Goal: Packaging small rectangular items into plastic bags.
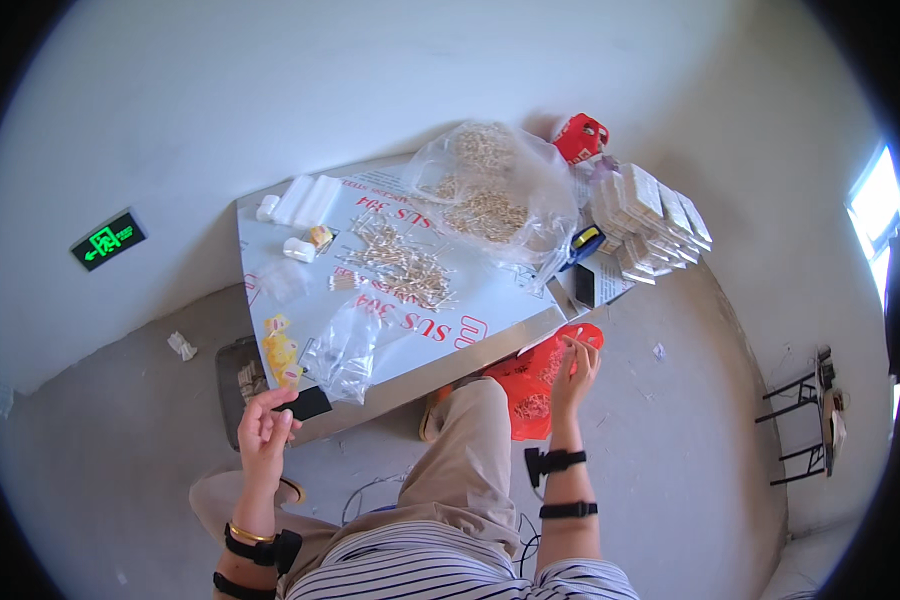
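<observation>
My left hand (267, 428) is raised in front of the table's near left corner, thumb and fingers loosely bent and apart, with nothing visible in it. It is nearest to a flat black object (308, 404) and some yellow printed packaging (281, 350). My right hand (575, 375) hovers over a red plastic bag (535, 385) beside the table, its fingertips pinched together; whatever they hold is too small to make out. On the table lie a loose pile of cotton swabs (400, 262) and a crumpled clear plastic bag (345, 350). A large clear bag (495, 200) holds many more swabs.
Stacked white packs (645, 220) stand at the table's right end, near a blue-and-yellow-handled tool (583, 245) and a black phone-like slab (584, 286). White cylinders (307, 201) lie at the far left. A dark bin (235, 380) is under the left edge; a black-legged stand (820, 420) is far right.
</observation>
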Tool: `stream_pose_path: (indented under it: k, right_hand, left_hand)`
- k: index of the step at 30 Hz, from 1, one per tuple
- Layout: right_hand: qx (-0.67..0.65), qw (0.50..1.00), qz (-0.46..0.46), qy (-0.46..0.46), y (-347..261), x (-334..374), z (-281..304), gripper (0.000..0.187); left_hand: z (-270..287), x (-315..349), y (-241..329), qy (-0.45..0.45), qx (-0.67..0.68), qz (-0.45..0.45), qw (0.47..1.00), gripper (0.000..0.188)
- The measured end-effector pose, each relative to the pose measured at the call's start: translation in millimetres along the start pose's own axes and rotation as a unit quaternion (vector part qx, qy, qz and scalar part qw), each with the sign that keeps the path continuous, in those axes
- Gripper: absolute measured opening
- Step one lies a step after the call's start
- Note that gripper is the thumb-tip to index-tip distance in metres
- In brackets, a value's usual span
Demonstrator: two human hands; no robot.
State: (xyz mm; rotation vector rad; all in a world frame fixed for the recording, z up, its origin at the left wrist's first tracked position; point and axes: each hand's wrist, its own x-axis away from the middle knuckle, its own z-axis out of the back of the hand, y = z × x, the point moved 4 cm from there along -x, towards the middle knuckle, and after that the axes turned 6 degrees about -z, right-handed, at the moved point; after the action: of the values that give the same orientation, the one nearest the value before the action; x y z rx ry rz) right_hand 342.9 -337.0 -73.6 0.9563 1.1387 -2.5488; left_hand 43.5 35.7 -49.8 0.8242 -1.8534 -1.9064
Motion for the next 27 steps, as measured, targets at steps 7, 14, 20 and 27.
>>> stream_pose_path:
  k: [7,14,20,27]
  right_hand:
    - [0.070,0.954,-0.288,-0.031,178,8,19,0.022]
    - [-0.249,0.956,0.072,-0.136,-174,-32,18,0.007]
    - [-0.394,0.649,0.634,-0.147,-362,45,65,0.024]
    - [-0.430,0.304,0.810,-0.259,-461,53,40,0.027]
  left_hand:
    - [8,11,-8,0.013,-0.030,0.052,0.998,0.027]
    - [52,11,-33,0.095,-0.041,0.084,0.991,0.030]
    - [102,1,-34,0.156,-0.099,0.054,0.981,0.030]
    - [171,13,-42,0.239,-0.133,0.047,0.961,0.030]
